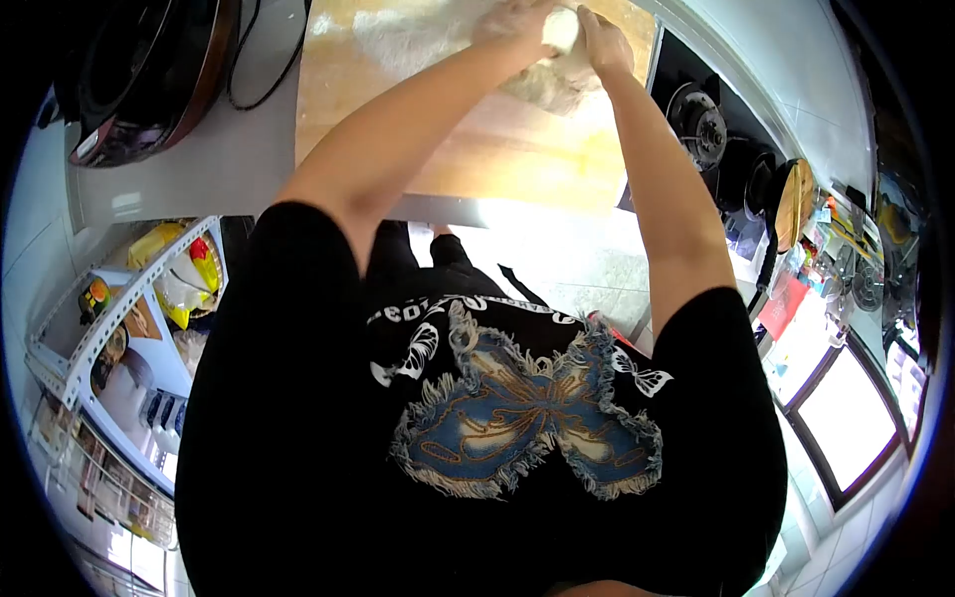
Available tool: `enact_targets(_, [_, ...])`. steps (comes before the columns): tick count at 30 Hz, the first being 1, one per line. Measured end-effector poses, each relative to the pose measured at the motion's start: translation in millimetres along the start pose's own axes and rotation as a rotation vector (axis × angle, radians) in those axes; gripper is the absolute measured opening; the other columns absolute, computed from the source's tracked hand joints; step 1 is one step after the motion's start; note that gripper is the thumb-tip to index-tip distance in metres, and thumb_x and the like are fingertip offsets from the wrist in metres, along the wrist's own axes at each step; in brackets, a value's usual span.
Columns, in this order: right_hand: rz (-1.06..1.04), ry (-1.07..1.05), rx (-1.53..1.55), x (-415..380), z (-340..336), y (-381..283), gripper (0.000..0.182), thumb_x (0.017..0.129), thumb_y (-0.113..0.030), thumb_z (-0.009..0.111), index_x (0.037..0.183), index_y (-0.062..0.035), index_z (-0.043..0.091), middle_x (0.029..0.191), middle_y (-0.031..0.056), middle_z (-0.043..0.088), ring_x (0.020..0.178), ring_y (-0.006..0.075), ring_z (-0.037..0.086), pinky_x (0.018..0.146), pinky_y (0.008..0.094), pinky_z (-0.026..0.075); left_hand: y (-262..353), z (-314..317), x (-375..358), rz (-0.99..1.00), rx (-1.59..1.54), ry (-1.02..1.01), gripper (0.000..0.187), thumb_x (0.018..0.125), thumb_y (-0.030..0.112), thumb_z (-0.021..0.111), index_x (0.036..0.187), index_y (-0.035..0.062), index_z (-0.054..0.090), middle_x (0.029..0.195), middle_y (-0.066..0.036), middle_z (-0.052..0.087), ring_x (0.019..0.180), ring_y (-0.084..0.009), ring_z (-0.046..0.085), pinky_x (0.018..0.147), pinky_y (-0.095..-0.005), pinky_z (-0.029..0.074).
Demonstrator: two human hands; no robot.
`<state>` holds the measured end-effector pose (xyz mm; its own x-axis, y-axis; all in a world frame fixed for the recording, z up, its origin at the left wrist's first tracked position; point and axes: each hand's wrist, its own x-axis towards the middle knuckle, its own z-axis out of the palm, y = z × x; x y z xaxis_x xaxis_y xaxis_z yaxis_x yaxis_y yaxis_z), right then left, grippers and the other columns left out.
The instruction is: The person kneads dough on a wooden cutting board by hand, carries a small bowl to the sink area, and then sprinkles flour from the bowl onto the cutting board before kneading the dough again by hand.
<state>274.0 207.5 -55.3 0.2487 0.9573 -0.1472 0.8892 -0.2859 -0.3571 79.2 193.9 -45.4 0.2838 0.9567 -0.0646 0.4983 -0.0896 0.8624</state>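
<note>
At the far edge of the wooden board [418, 149], a pale piece of dough [563, 30] is between my two hands. My left hand [515, 22] curls round its left side, partly cut off by the top of the view. From the right, my right hand [605, 44] presses against the same dough, its fingers bent over the edge. Just below the hands, a rough floury mass [552, 88] lies on the board. White flour [398, 38] is spread over the board's upper left.
A gas burner [699, 124] and a dark pan [746, 174] are to the right of the board. On the left stands a large dark appliance [164, 80] with a black cord [261, 99]. Below it, a white shelf [164, 289] holds food packages.
</note>
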Motion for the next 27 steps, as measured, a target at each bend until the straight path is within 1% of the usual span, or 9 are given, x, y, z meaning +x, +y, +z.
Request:
enact_targets(1, [0.021, -0.024, 0.029, -33, -11, -16, 0.067, 0.099, -0.064, 0.037, 0.136, -0.0152, 0.065, 0.132, 0.0221, 0.065, 0.125, 0.039, 0.06, 0.103, 0.0485, 0.045, -19, -1, -30, 0.533, 0.254, 0.463, 0.048, 0.085, 0.029, 0.079, 0.128, 0.0137, 0.064, 0.128, -0.014, 0.067, 0.115, -0.0257, 0.066, 0.097, -0.0392, 0.053])
enact_targets(3, [-0.197, 0.086, -0.007, -111, -28, -46, 0.058, 0.099, -0.059, 0.048, 0.135, -0.0172, 0.066, 0.131, 0.018, 0.065, 0.124, 0.0388, 0.056, 0.109, 0.0468, 0.041, -21, -26, -67, 0.107, 0.243, -0.07, 0.092, 0.065, 0.045, 0.091, 0.145, 0.0243, 0.052, 0.13, -0.012, 0.056, 0.128, -0.0339, 0.053, 0.105, -0.0438, 0.049])
enact_targets(9, [-0.395, 0.205, 0.262, -252, 5, -30, 0.052, 0.079, -0.024, 0.085, 0.129, -0.0199, 0.068, 0.137, 0.0081, 0.059, 0.13, 0.0313, 0.046, 0.114, 0.0462, 0.03, -45, -40, -180, 0.457, 0.184, 0.152, 0.079, 0.08, 0.021, 0.078, 0.152, 0.0312, 0.047, 0.128, -0.012, 0.054, 0.123, -0.034, 0.053, 0.103, -0.0454, 0.05])
enact_targets(16, [-0.359, -0.036, 0.468, -302, 20, 18, 0.037, 0.086, 0.001, 0.072, 0.12, -0.014, 0.074, 0.131, 0.007, 0.065, 0.125, 0.0233, 0.058, 0.108, 0.0353, 0.044, -56, -33, -222, 0.615, 0.594, 0.055, 0.062, 0.087, 0.018, 0.068, 0.147, 0.0284, 0.057, 0.122, -0.01, 0.059, 0.108, -0.0283, 0.06, 0.098, -0.0426, 0.051])
enact_targets(18, [-0.119, -0.179, 0.79, -298, -6, 16, 0.036, 0.087, 0.002, 0.069, 0.121, -0.0085, 0.072, 0.128, 0.0109, 0.069, 0.123, 0.0257, 0.062, 0.108, 0.0362, 0.045, -38, -46, -218, 0.617, 0.614, 0.04, 0.055, 0.089, 0.022, 0.067, 0.144, 0.0245, 0.06, 0.121, -0.009, 0.06, 0.109, -0.0276, 0.06, 0.099, -0.043, 0.05])
enact_targets(23, [-0.355, 0.097, 0.081, -254, -39, -37, 0.047, 0.102, -0.034, 0.054, 0.145, -0.0146, 0.056, 0.152, 0.0095, 0.052, 0.146, 0.0314, 0.041, 0.123, 0.0475, 0.026, -13, 31, -175, 1.058, 0.498, -0.045, 0.046, 0.092, 0.036, 0.07, 0.126, 0.0072, 0.067, 0.13, -0.013, 0.066, 0.12, -0.0312, 0.061, 0.108, -0.0484, 0.044])
enact_targets(24, [-0.446, 0.031, -0.045, -240, -20, -37, 0.051, 0.104, -0.04, 0.05, 0.15, -0.0169, 0.051, 0.158, 0.0075, 0.046, 0.149, 0.0317, 0.036, 0.125, 0.0516, 0.019, -12, 29, -166, 1.049, 0.501, -0.037, 0.046, 0.092, 0.036, 0.07, 0.126, 0.0072, 0.067, 0.13, -0.013, 0.066, 0.12, -0.0312, 0.061, 0.108, -0.0484, 0.044])
enact_targets(25, [-0.418, -0.023, -0.124, -231, 4, -32, 0.053, 0.105, -0.046, 0.043, 0.152, -0.0205, 0.048, 0.161, 0.0048, 0.042, 0.151, 0.0311, 0.034, 0.125, 0.0558, 0.013, -8, 22, -157, 0.752, 0.342, -0.351, 0.042, 0.089, 0.038, 0.071, 0.117, 0.0069, 0.07, 0.124, -0.015, 0.069, 0.122, -0.0316, 0.06, 0.107, -0.0465, 0.045])
enact_targets(27, [-0.416, 0.038, -0.159, -223, 19, -31, 0.052, 0.101, -0.042, 0.048, 0.149, -0.022, 0.052, 0.155, 0.0041, 0.049, 0.146, 0.0306, 0.039, 0.125, 0.0554, 0.017, -4, 12, -147, 0.428, 0.161, -0.636, 0.04, 0.087, 0.04, 0.073, 0.108, 0.0066, 0.073, 0.118, -0.016, 0.071, 0.123, -0.0319, 0.058, 0.107, -0.0446, 0.045])
